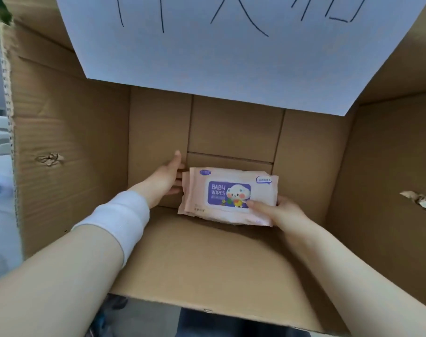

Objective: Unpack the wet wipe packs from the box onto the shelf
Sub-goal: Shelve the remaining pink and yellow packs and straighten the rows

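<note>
Left hand (pixel 167 177) flat against left end of wet wipe packs (pixel 229 193), fingers near straight, thumb lifted clear. Between hands: pink packs, seemingly two stacked, low inside box (pixel 70 132). Right hand (pixel 283 211) pinching near right corner, thumb on top. No other packs visible around hands; probably last load. Shelf out of view; placing not yet done.

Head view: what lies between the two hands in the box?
Head view: the pink plastic baby-wipes pack, left hand touching it, right hand gripping it.
</note>
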Tool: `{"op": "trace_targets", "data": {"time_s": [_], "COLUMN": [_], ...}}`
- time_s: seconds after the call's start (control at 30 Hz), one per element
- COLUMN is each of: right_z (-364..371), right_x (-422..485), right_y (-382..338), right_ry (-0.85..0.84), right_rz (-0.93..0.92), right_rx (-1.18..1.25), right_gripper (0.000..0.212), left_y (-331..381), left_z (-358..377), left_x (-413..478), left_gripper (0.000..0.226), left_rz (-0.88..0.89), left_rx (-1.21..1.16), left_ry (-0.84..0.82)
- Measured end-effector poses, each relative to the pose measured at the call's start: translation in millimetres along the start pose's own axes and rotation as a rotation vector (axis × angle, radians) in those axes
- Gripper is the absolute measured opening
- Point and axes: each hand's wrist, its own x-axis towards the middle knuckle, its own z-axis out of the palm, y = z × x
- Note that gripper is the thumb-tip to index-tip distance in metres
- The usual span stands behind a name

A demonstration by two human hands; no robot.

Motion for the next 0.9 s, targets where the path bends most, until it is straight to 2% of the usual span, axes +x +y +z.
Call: {"op": "trace_targets", "data": {"time_s": [0.13,0.17,0.23,0.3,0.37,0.5,0.63,0.77,0.9], "right_z": [-20,-24,-33,-40,-43,-45,-40,-37,-40], "right_x": [-5,-6,-6,-7,-5,1,6,1,-6], "right_y": [-15,-21,-32,-44,-52,-51,-45,-44,-44], "right_ry": [0.0,0.002,0.068,0.141,0.171,0.194,0.184,0.185,0.2], "right_rz": [-0.11,-0.153,-0.227,-0.275,-0.312,-0.298,-0.257,-0.23,-0.241], "right_rx": [0.332,0.421,0.545,0.552,0.493,0.446,0.5,0.516,0.506], "right_gripper": [0.065,0.061,0.039,0.03,0.03,0.026,0.028,0.038,0.028], "left_y": [-10,-13,-16,-19,-20,-16,-14,-12,-11], "left_z": [-1,2,11,20,27,27,20,22,29], "left_x": [4,5,6,6,5,8,9,3,-5], "left_gripper": [0.059,0.062,0.078,0.088,0.086,0.067,0.043,0.039,0.034], "left_rz": [0.005,0.021,0.042,0.073,0.116,0.147,0.12,0.156,0.186], "left_rx": [0.083,0.124,0.188,0.269,0.365,0.429,0.312,0.226,0.288], "left_ry": [-0.058,-0.069,-0.06,-0.001,0.049,0.008,-0.117,-0.127,-0.14]}}
